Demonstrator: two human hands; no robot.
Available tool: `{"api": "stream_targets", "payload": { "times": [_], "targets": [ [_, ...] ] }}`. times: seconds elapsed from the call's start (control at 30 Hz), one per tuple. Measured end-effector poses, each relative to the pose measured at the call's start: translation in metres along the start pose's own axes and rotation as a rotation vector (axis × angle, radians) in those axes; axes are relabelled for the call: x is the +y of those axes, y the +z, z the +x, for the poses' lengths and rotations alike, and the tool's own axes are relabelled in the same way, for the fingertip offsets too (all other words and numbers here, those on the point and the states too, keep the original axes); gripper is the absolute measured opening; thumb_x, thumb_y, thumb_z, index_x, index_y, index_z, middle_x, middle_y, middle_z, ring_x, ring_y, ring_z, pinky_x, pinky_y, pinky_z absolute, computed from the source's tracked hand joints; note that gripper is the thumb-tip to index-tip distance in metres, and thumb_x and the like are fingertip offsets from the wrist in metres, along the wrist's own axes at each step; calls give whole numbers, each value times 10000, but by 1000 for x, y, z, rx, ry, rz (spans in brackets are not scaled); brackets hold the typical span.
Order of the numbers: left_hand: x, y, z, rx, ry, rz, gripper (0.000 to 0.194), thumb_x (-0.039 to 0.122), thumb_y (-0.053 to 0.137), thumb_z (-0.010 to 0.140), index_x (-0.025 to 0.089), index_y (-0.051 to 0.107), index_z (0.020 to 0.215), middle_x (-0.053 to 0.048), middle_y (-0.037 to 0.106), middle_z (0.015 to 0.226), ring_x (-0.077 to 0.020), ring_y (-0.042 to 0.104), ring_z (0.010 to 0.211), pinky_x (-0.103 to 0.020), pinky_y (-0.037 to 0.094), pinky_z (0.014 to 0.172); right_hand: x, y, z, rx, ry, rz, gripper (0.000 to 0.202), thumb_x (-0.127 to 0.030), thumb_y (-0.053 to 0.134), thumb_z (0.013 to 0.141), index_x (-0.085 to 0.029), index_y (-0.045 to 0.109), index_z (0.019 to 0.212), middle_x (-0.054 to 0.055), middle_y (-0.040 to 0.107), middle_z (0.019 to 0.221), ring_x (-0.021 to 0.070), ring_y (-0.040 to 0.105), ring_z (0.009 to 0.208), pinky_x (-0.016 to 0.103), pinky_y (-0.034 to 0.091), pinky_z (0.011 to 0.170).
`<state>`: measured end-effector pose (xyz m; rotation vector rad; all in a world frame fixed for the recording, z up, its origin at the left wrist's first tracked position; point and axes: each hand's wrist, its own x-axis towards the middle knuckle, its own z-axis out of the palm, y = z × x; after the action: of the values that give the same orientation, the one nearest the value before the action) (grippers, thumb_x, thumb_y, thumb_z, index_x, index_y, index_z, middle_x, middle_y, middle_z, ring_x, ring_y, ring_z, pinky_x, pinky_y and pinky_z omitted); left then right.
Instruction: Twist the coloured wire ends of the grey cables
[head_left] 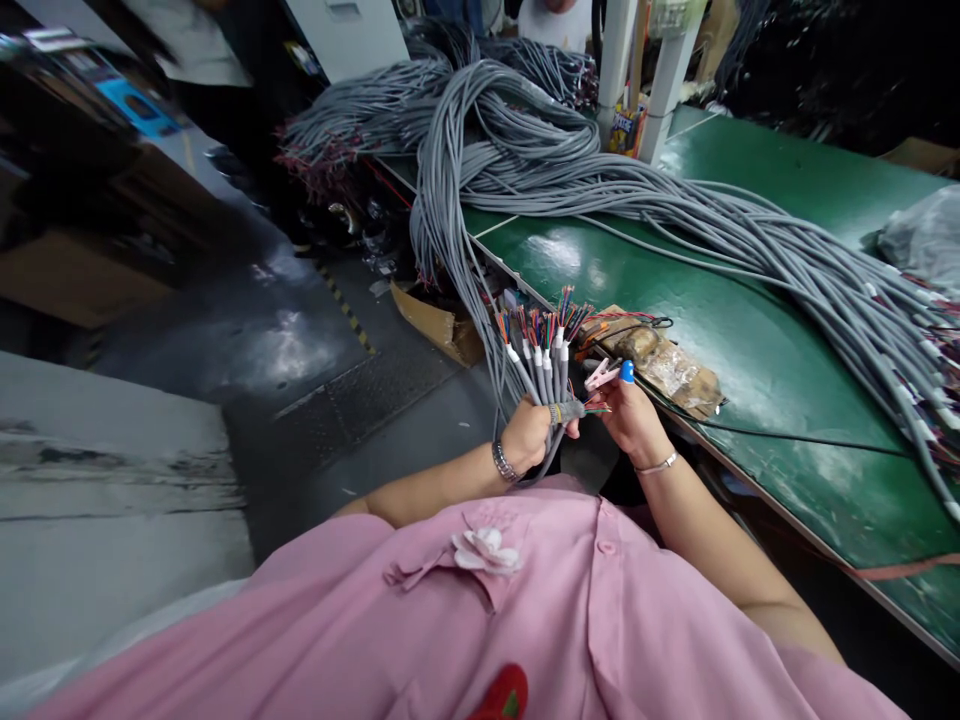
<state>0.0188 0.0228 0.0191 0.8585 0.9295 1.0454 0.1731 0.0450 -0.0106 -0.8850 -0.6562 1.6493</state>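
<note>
My left hand (527, 436) is wrapped round a bundle of grey cables (546, 378) whose stripped ends fan upward with thin coloured wires. One finger seems to wear a grey knitted cover (568, 411) with a yellow band. Just right of it, my right hand (628, 412) pinches a pale pink clip (601, 375) between thumb and fingers. A blue cap (627, 371) covers one fingertip of that hand. Thin red and green wire ends (598, 408) stick out between the two hands.
A green table (750, 360) carries a long pile of grey cables (517, 160). Near its edge lies a taped cardboard piece (667, 370). Open cardboard (442, 325) sits below left. People stand at the back (199, 45); a plastic bag (926, 235) is at right.
</note>
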Motion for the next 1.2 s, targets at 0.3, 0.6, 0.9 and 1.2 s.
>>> {"api": "stream_targets", "payload": {
  "times": [0.3, 0.6, 0.9, 1.2],
  "targets": [
    [-5, 3, 8, -16, -73, -15, 206, 284, 724, 625, 121, 605, 586, -11, 558, 458, -105, 502, 414, -254, 443, 473, 3, 16, 6, 78, -146, 38, 488, -695, 565, 750, -215, 576, 664, -1, 537, 576, 144, 509, 564, 283, 468, 551],
    [-1, 1, 0, 7, -13, -15, 244, 312, 716, 648, 122, 602, 547, -24, 569, 470, -112, 529, 442, -256, 443, 496, -1, 7, -5, 17, 41, 55, 624, -804, 448, 721, -211, 604, 837, 39, 646, 789, 131, 544, 589, 264, 492, 559],
    [-1, -2, -14, 23, -6, -34, 162, 247, 724, 626, 129, 614, 611, -1, 573, 466, -105, 521, 433, -241, 427, 494, -8, 7, -11, -64, 109, 77, 511, -707, 544, 754, -212, 642, 835, 28, 666, 828, 113, 557, 588, 251, 505, 564],
    [-1, 0, -5, 68, 46, -64, 136, 219, 679, 643, 129, 606, 573, -16, 584, 486, -113, 537, 457, -251, 443, 510, -5, 11, -10, 26, 47, 27, 379, -574, 663, 751, -199, 651, 806, 6, 622, 687, 106, 537, 571, 228, 499, 541]
  ]
}}
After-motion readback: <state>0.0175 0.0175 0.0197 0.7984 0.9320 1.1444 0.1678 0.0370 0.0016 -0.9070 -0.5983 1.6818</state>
